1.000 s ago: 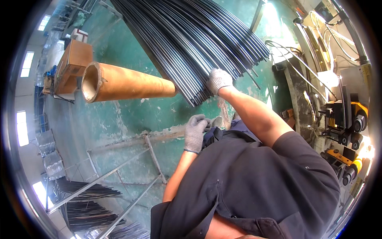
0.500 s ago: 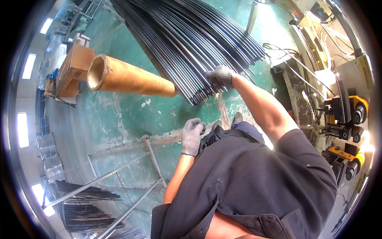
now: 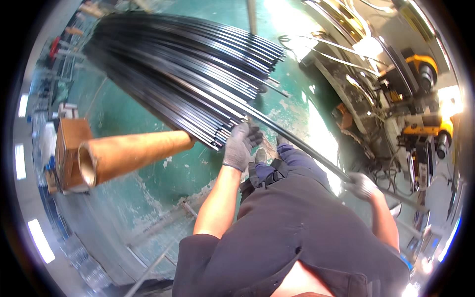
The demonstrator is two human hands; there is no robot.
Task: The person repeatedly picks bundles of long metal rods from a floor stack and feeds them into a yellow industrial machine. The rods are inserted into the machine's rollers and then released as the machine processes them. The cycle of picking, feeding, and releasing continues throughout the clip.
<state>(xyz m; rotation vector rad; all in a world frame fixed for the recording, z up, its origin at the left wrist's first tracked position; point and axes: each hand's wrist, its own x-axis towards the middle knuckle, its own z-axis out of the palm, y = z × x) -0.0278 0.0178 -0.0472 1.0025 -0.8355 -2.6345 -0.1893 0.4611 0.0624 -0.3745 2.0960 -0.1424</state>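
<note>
A broad pile of long black rods (image 3: 163,64) fans out ahead of me, its near ends uneven. From it a long dark rod (image 3: 302,143) slants out to the right, past my body; whether it is one rod or several together I cannot tell. My right hand (image 3: 362,186), in a grey glove and blurred by motion, is closed round that rod out at my right side. Beside the pile's near ends is my left hand (image 3: 239,148), also gloved in grey. Its fingers are apart and hold nothing; contact with the rods cannot be made out.
A thick brown cardboard tube (image 3: 138,151) lies left of the pile, with a cardboard box (image 3: 71,143) behind its open end. Machinery with yellow parts (image 3: 425,126) and loose cables stands along the right. A metal frame bar (image 3: 153,267) runs at the lower left.
My right hand has moved from the pile to my far right, drawing out a long rod. My left hand has gone forward to the pile's near ends. The view has turned.
</note>
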